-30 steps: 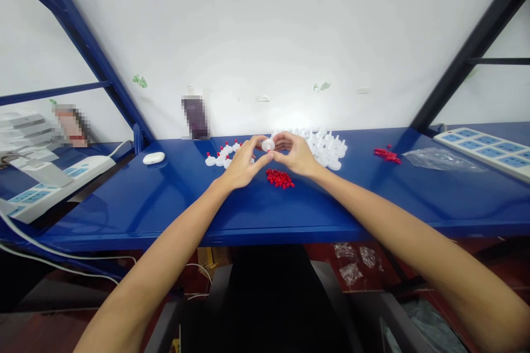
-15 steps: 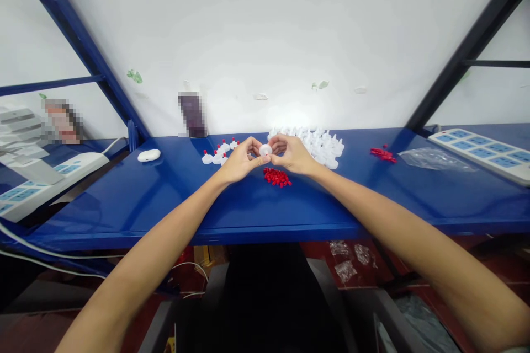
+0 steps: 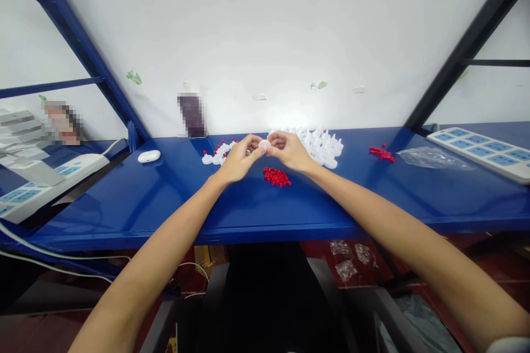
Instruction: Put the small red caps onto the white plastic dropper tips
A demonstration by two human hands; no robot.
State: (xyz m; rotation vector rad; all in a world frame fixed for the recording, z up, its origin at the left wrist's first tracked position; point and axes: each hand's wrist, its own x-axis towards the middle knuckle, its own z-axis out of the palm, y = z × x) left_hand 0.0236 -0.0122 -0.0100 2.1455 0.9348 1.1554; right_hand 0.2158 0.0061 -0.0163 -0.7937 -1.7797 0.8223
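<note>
I find one round white piece [image 3: 264, 144] pinched between the fingertips of my left hand [image 3: 239, 161] and right hand [image 3: 290, 153], over the counter [image 3: 269, 214], its pale disc showing and the remainder covered by my fingers. Nearer me lies a heap of red caps [image 3: 277, 177], with a broad open strip between it and the front edge; red-tipped pieces [image 3: 207, 159] stand beside my left hand, and a crowded white pile [image 3: 329, 149] tightens the room behind my right.
</note>
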